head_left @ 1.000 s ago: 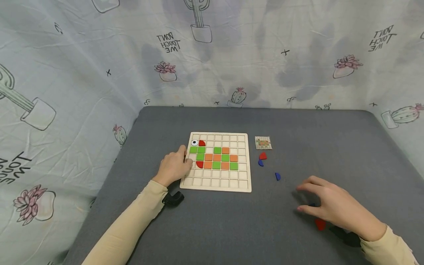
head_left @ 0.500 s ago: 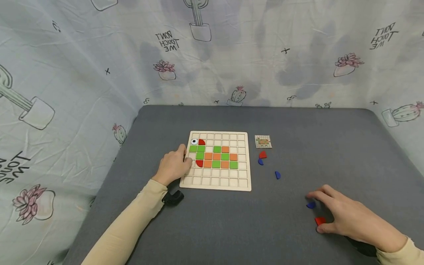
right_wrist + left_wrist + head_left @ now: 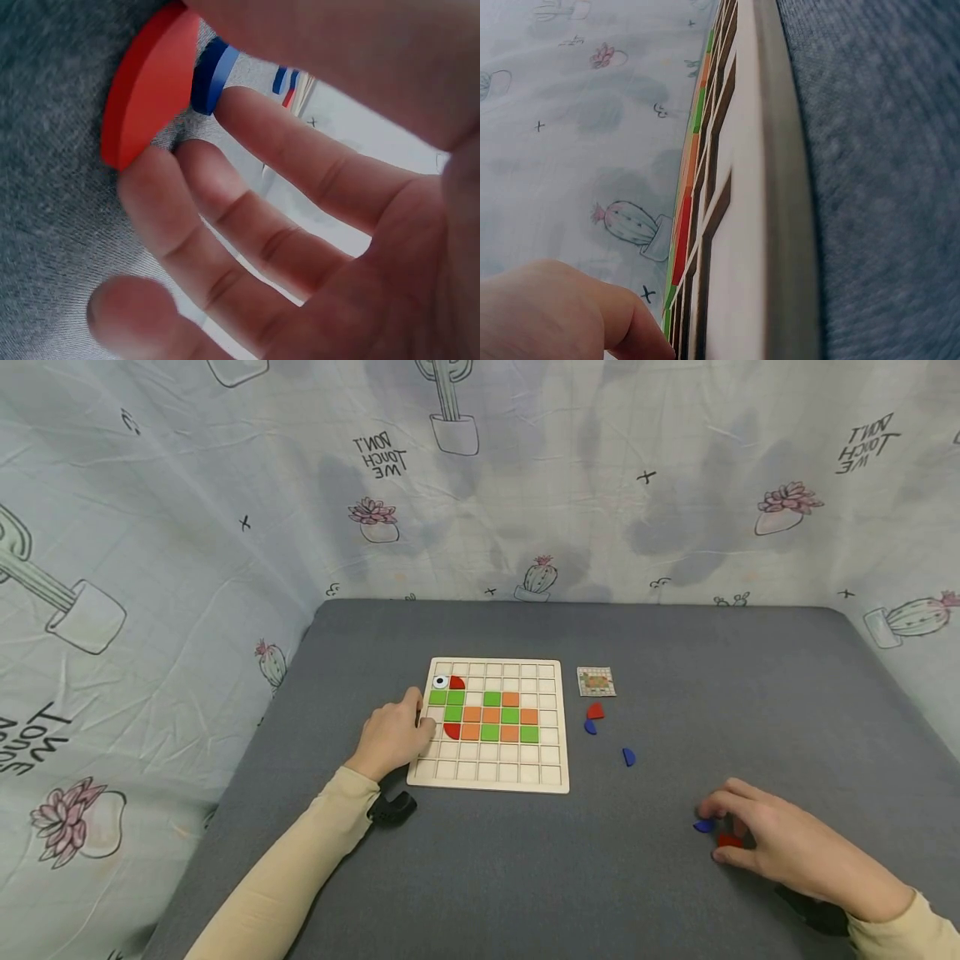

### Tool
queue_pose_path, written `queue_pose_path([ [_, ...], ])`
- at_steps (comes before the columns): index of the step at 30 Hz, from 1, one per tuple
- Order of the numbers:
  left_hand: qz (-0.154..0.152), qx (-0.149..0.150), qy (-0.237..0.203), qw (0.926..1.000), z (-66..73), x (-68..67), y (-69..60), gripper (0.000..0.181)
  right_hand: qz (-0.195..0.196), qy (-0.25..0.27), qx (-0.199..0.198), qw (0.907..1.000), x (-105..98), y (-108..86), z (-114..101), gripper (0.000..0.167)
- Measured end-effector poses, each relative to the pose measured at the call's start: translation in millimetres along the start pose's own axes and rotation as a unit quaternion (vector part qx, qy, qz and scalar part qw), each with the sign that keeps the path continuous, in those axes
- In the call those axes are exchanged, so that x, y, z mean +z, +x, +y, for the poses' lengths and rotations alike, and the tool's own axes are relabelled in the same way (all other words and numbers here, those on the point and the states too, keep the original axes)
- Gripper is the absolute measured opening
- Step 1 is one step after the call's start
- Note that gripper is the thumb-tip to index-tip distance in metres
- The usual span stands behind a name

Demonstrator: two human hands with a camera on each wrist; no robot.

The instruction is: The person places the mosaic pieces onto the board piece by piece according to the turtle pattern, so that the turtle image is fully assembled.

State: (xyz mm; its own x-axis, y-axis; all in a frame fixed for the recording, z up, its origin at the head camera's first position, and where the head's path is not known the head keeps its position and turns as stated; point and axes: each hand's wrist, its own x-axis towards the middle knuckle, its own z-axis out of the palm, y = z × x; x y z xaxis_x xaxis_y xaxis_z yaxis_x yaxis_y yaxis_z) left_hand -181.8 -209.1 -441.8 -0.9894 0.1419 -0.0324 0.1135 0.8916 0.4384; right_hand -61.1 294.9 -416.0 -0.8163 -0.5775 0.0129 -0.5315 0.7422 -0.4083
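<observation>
A square wooden grid board point(image 3: 487, 772) lies on the table with green, orange and red tiles and an eye tile point(image 3: 440, 682) in its cells. My left hand point(image 3: 392, 735) holds the board's left edge, thumb over the rim. In the left wrist view, a bent finger meets the edge of the board point(image 3: 739, 300). Off to the right, my right hand point(image 3: 787, 843) has thumb and fingers on opposite sides of a red quarter-round tile point(image 3: 154, 86), pinching it close to the tabletop. A blue curved tile point(image 3: 214, 75) lies beside the fingertips.
Right of the board lie a small picture card point(image 3: 596, 682), a red tile point(image 3: 596, 711), a blue tile point(image 3: 590, 727) and another blue tile point(image 3: 628, 757). A printed cloth point(image 3: 585, 502) hangs behind the grey table point(image 3: 525, 877).
My right hand first drew back toward the lower right, then closed its thumb and fingers on the red tile, which has slid slightly away from me. The left hand stays put.
</observation>
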Motion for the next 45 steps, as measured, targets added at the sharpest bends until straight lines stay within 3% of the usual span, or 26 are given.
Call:
queue_pose_path([
  [6, -0.002, 0.0, 0.001, 1.0, -1.0, 1.1, 0.3, 0.019, 0.023, 0.0, -0.002, 0.9997, 1.3, 2.0, 2.6, 0.044],
  [14, -0.002, 0.002, -0.002, 1.0, -1.6, 1.6, 0.8, 0.019, 0.046, -0.051, 0.037, 0.997, -1.0, 3.5, 2.2, 0.04],
  [22, 0.001, 0.003, -0.003, 1.0, -1.6, 2.0, -0.3, 0.019, 0.078, -0.04, 0.032, 0.9957, 3.2, 4.1, 4.5, 0.034],
  [37, -0.001, 0.0, 0.0, 1.0, -1.4, 1.8, 0.1, 0.021, 0.064, -0.011, -0.04, 0.9971, 5.6, 2.0, 7.0, 0.056],
  [45, -0.006, -0.005, 0.002, 1.0, -0.9, 1.3, 0.3, 0.021, 0.07, -0.004, -0.049, 0.9963, 8.0, 5.8, 11.1, 0.052],
])
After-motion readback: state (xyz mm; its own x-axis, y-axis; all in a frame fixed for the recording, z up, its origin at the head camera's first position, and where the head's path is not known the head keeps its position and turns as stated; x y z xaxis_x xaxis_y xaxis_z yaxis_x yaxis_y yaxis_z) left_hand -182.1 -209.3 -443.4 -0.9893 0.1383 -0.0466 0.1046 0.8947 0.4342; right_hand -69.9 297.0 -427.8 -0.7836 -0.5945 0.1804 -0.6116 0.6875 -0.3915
